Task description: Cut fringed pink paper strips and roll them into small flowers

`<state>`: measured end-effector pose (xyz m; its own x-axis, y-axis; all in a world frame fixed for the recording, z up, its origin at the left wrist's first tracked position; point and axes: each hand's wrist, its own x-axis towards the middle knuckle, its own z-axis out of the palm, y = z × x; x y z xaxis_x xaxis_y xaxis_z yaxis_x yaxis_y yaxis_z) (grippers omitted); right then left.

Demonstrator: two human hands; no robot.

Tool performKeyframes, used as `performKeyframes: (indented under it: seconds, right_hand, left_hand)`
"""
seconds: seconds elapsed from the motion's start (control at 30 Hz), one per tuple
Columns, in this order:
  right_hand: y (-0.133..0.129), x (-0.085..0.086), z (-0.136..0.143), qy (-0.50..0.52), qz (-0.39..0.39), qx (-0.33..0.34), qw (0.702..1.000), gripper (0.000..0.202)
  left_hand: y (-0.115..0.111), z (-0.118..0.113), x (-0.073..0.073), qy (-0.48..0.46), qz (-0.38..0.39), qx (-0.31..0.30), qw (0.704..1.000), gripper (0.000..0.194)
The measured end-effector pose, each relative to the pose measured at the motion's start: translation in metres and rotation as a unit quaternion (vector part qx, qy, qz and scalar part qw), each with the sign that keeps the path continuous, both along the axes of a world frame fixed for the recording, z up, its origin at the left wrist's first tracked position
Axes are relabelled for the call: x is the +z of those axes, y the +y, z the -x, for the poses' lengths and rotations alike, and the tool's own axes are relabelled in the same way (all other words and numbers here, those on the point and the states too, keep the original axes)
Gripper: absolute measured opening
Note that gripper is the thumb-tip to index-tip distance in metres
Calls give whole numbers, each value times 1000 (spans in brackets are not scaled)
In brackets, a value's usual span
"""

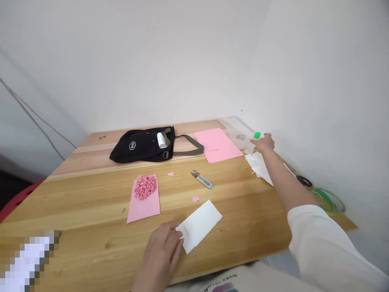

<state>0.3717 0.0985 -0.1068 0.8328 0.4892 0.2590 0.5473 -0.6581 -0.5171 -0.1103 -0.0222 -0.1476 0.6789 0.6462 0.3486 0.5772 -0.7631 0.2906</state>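
My left hand (162, 249) is at the near edge of the table, its fingers closed on the left end of a white sheet of paper (202, 223). The paper lies flat at a slant. My right hand (265, 142) is stretched to the far right, thumb and fingers apart, beside a small bright green object (257, 135) on a clear plastic bag (238, 129). White paper pieces (257, 164) lie under my right forearm. Thread snips (202, 179) with light blue handles lie mid-table, near a small pink paper scrap (195, 198).
A black bag (142, 146) with a white roll (161, 140) on it lies at the back, left of pink sheets (220, 146). Pink shredded bits (145, 187) sit on a pink card (144, 209). Black-handled scissors (304, 181) and a green roll (326, 198) are at right.
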Motion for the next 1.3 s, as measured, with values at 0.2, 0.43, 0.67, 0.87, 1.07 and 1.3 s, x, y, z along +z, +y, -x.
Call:
performKeyframes:
  seconds: [0.2,0.43,0.67,0.87,1.07,1.3]
  right_hand:
    - [-13,-14,32,23,-13,-46,999,70]
    - [-14,-18,7,69,54,-53,995,46]
    - [-6,-25,-7,64,75,-13,995,47]
    - [0,-27,-7,37,86,-32,995,32]
    - [0,-26,-6,12,111,-36,993,29]
    - [-3,-24,-3,-24,142,-43,989,34]
  left_hand:
    - [-2,5,-7,2,24,-6,1000,18]
    - [-2,-2,-5,4,14,-16,1000,17]
    - [-3,-3,-2,20,18,-20,999,18]
    - [-6,-2,-1,19,24,-16,999,19]
    - [-6,-3,-1,23,27,-21,999,19]
    - [-3,-4,0,21,20,-24,999,18]
